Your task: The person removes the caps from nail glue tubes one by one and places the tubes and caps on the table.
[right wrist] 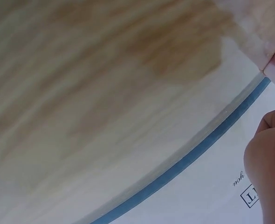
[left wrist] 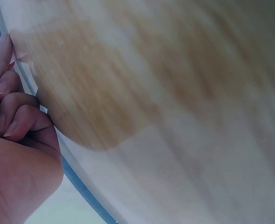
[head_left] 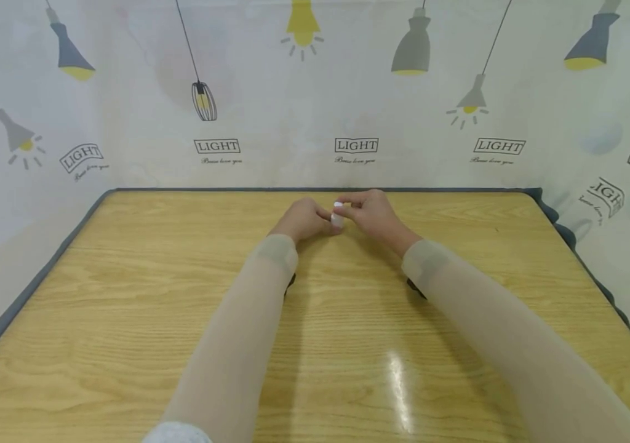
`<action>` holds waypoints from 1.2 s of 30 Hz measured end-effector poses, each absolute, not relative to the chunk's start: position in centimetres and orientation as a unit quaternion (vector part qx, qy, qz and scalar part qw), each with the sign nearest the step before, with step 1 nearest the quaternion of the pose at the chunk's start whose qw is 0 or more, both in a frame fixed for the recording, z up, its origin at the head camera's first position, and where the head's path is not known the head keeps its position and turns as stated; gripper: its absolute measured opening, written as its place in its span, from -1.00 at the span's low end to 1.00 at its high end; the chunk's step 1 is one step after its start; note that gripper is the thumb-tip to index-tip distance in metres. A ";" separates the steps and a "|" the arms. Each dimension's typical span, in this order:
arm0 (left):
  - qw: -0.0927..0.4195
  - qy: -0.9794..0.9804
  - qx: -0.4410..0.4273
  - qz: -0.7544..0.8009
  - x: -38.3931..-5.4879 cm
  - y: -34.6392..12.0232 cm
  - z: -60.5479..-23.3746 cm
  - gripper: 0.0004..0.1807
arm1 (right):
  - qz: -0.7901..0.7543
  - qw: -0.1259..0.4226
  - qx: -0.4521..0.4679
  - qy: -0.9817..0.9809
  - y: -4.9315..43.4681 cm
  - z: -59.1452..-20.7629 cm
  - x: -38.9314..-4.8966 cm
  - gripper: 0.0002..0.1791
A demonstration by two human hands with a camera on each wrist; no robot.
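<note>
Near the far edge of the table, both hands meet at a small white bottle-like object (head_left: 338, 219), which stands roughly upright. My left hand (head_left: 305, 219) pinches its lower part from the left. From the right, my right hand (head_left: 374, 215) holds the white top (head_left: 338, 204) between thumb and finger. Fingers partly cover the object, so its exact kind cannot be told. In the left wrist view the left hand (left wrist: 18, 114) has its lower fingers curled in. Only part of the right hand (right wrist: 270, 158) shows at the right edge of its wrist view.
A wood-grain table (head_left: 182, 295) lies under both arms, with a dark border (head_left: 248, 189) along its far edge. Behind it hangs a pale backdrop (head_left: 271, 123) printed with lamps and the word LIGHT. Light glares on the near tabletop.
</note>
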State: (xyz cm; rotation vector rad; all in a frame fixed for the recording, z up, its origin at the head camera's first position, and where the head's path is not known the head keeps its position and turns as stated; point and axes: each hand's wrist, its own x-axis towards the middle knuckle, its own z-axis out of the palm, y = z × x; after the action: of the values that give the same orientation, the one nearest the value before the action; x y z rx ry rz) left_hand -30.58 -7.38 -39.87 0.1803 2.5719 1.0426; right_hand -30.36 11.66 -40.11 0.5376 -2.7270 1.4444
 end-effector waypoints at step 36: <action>0.184 0.914 0.066 0.357 -31.1 -7.5 -40.3 -0.57 | 0.457 0.026 0.164 -0.874 12.0 -40.0 -30.2 -0.74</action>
State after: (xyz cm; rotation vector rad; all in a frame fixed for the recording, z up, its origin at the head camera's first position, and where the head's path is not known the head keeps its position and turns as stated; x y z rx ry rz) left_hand -31.08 -7.50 -40.26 0.1850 2.5754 1.0054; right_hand -30.17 11.97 -39.99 0.5066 -2.7011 1.4113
